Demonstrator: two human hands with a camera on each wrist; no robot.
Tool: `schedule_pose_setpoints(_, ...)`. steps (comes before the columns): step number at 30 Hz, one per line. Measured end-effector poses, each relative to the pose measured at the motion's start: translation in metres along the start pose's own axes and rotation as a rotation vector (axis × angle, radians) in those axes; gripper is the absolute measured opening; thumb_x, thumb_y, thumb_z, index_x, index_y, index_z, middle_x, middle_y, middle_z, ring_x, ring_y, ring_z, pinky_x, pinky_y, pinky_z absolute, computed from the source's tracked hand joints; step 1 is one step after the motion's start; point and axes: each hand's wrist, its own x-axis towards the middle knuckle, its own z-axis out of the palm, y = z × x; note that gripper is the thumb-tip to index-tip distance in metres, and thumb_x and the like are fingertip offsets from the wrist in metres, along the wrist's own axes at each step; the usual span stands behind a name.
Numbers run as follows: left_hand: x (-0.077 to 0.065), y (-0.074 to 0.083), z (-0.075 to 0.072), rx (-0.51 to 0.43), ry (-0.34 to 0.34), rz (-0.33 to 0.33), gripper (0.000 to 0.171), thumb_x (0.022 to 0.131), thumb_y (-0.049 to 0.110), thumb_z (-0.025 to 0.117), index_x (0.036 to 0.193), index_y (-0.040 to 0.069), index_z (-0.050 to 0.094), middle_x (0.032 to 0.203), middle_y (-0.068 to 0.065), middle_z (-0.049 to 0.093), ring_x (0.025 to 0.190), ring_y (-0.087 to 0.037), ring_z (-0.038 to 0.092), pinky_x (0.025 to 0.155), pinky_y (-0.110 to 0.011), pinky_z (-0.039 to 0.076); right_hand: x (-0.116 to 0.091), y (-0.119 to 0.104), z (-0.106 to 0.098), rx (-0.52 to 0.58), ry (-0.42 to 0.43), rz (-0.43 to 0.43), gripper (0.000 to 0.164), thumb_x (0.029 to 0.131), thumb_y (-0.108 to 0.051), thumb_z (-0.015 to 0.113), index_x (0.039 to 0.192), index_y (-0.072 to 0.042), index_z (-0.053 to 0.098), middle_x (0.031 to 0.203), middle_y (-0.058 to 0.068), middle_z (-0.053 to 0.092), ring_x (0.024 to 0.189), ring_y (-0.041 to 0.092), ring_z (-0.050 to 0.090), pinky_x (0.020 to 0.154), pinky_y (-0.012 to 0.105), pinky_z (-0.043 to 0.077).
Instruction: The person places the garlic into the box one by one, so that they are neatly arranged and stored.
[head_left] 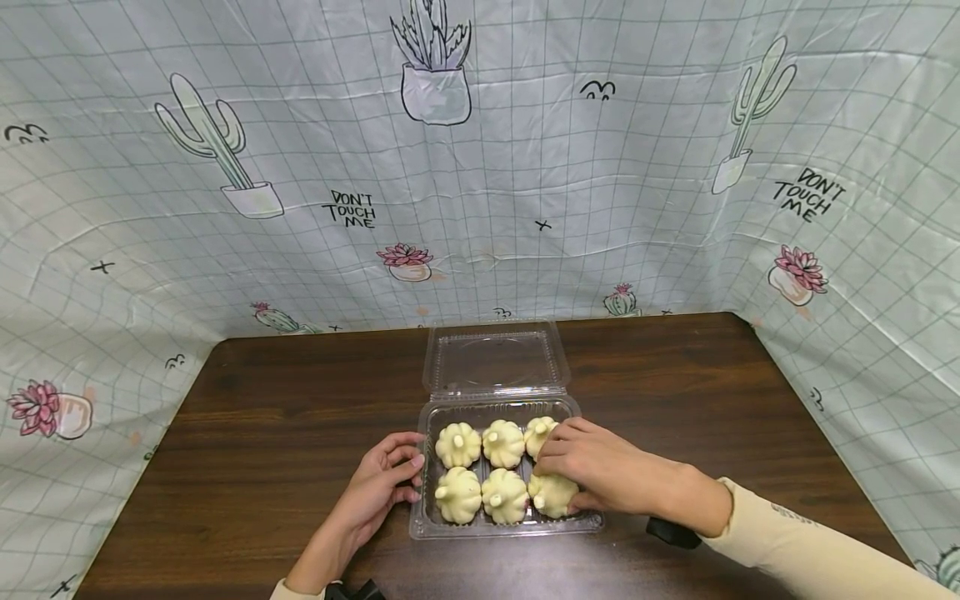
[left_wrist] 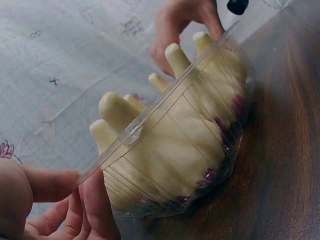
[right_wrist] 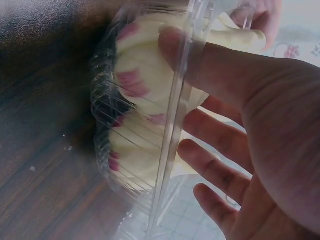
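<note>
A clear plastic clamshell box (head_left: 506, 529) sits on the table with pale yellow garlic bulbs (head_left: 504, 444) inside, in two rows of three. Their thick stems point up or toward the near side; purple patches mark the bases in both wrist views. My right hand (head_left: 611, 475) grips the front right garlic bulb (head_left: 553, 497), its thumb (right_wrist: 172, 47) inside the box wall against the bulb and its fingers on the far side. At the box's left edge, my left hand (head_left: 378, 483) pinches the rim (left_wrist: 92, 172) between thumb and fingers.
The box's lid (head_left: 495, 358) lies folded back toward the rear of the dark wooden table (head_left: 315, 400). A grid-patterned cloth (head_left: 495, 183) with cactus drawings hangs behind the table and along both sides.
</note>
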Motion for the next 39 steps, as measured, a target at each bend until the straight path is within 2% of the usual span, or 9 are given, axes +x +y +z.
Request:
schedule_pose_setpoints(10,-0.001,0.001,0.001,-0.002,0.003,0.002,0.041,0.107,0.005,0.060,0.144,-0.007,0.045,0.101,0.002,0.058,0.078,-0.008,0.056,0.063,-0.020,0.055,0.002,-0.002,0.002,-0.032,0.000,-0.014,0.054,0.065,-0.030,0.101,0.112,-0.022,0.076,0.110,-0.010,0.067,0.108,0.015,0.060,0.098,0.036,0.051)
schedule_pose_setpoints(19,0.000,0.002,0.001,0.000,0.005,-0.001,0.042,0.107,0.005,0.060,0.144,-0.007,0.045,0.101,0.002,0.058,0.078,-0.008,0.056,0.063,-0.020,0.055,0.000,-0.002,-0.006,-0.025,-0.009,0.002,0.053,0.070,-0.033,0.099,0.117,-0.020,0.077,0.115,-0.008,0.070,0.113,0.016,0.062,0.101,0.037,0.051)
schedule_pose_setpoints(24,-0.001,0.002,0.000,0.002,0.005,-0.004,0.042,0.107,0.006,0.060,0.144,-0.006,0.045,0.101,0.001,0.058,0.078,-0.008,0.056,0.063,-0.020,0.055,-0.004,-0.002,-0.011,-0.001,0.031,0.023,0.053,0.073,-0.038,0.096,0.118,-0.017,0.076,0.116,-0.007,0.071,0.112,0.016,0.063,0.100,0.037,0.052)
schedule_pose_setpoints(39,0.000,-0.001,0.001,0.019,-0.005,0.002,0.044,0.108,0.009,0.061,0.146,-0.005,0.045,0.103,0.001,0.057,0.079,-0.009,0.057,0.064,-0.021,0.055,-0.028,0.009,-0.010,0.062,0.146,0.103,0.055,0.075,-0.032,0.097,0.122,-0.015,0.074,0.123,0.000,0.071,0.114,0.022,0.065,0.100,0.044,0.053)
